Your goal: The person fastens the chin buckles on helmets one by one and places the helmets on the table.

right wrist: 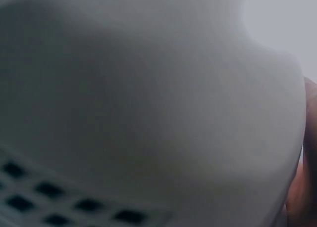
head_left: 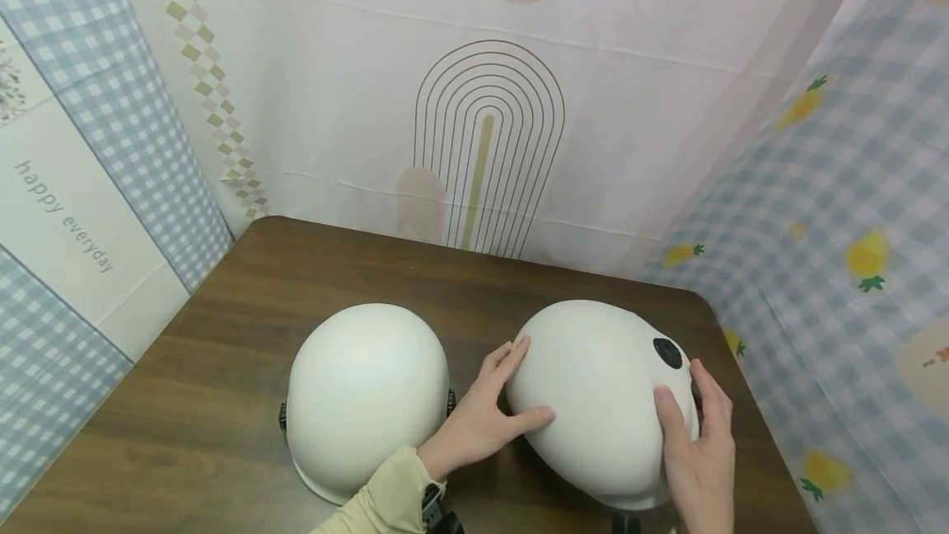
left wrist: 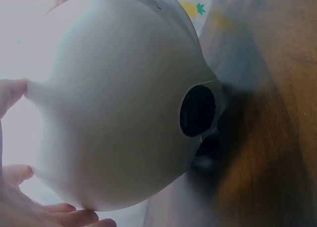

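A white helmet (head_left: 586,394) with a rounded shell sits tilted at the right of the table in the head view. Its round black side knob (head_left: 668,353) faces right. My left hand (head_left: 482,419) spreads its fingers and thumb round the helmet's left side. With the thumb on the shell and the fingers round the right edge, my right hand (head_left: 697,443) grips it too. Up close in the right wrist view, the white shell (right wrist: 198,113) fills most of the picture, with dark square openings at lower left. The helmet's inside is hidden.
Another white helmet (head_left: 366,394), with black fittings at its sides, stands left of my left forearm. Both helmets are on a brown wooden table (head_left: 208,377). Printed cloth hangs behind it (head_left: 334,105) and on both sides.
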{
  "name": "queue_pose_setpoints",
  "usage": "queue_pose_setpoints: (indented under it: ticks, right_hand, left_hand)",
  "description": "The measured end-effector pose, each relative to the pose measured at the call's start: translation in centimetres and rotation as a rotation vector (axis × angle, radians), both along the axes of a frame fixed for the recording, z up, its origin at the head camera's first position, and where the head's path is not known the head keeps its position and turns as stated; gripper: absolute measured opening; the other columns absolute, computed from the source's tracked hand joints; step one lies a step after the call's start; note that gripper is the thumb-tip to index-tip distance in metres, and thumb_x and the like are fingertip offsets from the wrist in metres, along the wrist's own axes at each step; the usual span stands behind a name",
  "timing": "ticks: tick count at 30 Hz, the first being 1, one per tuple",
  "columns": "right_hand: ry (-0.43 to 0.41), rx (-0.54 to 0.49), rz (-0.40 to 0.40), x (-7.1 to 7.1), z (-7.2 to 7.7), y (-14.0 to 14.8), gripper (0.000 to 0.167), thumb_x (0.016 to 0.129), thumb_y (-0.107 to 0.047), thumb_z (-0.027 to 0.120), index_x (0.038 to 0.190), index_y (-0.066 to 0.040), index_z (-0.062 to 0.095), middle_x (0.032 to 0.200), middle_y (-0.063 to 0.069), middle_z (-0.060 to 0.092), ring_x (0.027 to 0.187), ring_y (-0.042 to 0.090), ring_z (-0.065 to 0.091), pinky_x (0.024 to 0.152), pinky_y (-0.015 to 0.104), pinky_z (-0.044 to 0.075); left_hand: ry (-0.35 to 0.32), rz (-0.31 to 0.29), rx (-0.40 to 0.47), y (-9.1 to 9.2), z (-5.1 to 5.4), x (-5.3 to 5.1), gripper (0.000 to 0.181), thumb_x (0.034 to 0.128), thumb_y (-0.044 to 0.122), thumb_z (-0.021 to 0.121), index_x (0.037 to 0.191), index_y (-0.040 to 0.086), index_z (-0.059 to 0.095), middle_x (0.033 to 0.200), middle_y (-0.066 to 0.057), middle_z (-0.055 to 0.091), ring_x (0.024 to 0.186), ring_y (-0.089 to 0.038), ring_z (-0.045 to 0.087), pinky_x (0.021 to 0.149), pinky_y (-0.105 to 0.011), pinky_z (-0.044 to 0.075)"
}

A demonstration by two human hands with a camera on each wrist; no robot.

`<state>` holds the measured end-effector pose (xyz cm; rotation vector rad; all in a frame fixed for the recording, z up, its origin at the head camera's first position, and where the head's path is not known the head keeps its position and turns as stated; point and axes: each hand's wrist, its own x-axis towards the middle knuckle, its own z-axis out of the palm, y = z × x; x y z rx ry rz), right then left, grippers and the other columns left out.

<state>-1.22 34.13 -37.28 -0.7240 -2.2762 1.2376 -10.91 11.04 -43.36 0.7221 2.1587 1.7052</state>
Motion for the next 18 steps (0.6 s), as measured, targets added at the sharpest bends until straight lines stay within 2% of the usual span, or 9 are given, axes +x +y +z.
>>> queue_pose_setpoints:
  ticks: [4, 8, 14, 18]
  right_hand:
    - [0.003, -0.009, 0.007, -0.01, 0.02, -0.05, 0.067, 0.095, -0.039, 0.061, 0.153, -0.027, 0.03, 0.152, -0.001, 0.03, 0.137, 0.022, 0.033, 0.109, 0.044, 0.026]
    - [-0.011, -0.002, 0.027, -0.1, 0.2, -0.07, 0.072, 0.095, -0.039, 0.061, 0.155, -0.02, 0.027, 0.153, 0.008, 0.03, 0.139, 0.031, 0.03, 0.108, 0.054, 0.025]
    - [-0.027, 0.002, 0.026, -0.06, 0.6, -0.29, 0.069, 0.093, -0.042, 0.063, 0.153, -0.025, 0.033, 0.152, 0.004, 0.032, 0.135, 0.031, 0.033, 0.102, 0.057, 0.029]
    - [-0.028, -0.003, 0.025, -0.02, 0.84, -0.41, 0.07, 0.092, -0.042, 0.065, 0.152, -0.03, 0.033, 0.151, 0.002, 0.034, 0.134, 0.029, 0.034, 0.101, 0.055, 0.029]
  left_hand:
    - [0.004, 0.001, -0.014, 0.01, 0.04, 0.07, 0.087, 0.0806, 0.062, 0.068, 0.151, 0.048, 0.018, 0.159, 0.004, 0.014, 0.139, -0.026, 0.031, 0.104, -0.053, 0.033]
    - [-0.02, 0.01, -0.01, -0.15, 0.22, 0.16, 0.089, 0.0798, 0.061, 0.07, 0.151, 0.045, 0.019, 0.159, 0.006, 0.013, 0.14, -0.024, 0.03, 0.105, -0.053, 0.032]
    - [-0.042, 0.017, -0.019, -0.16, 0.39, 0.32, 0.093, 0.0795, 0.061, 0.071, 0.153, 0.039, 0.018, 0.16, 0.004, 0.012, 0.141, -0.022, 0.026, 0.106, -0.053, 0.032]
    - [-0.056, 0.032, 0.002, 0.1, 0.47, 0.47, 0.095, 0.0791, 0.06, 0.072, 0.153, 0.034, 0.019, 0.159, 0.012, 0.009, 0.142, -0.02, 0.024, 0.106, -0.052, 0.031]
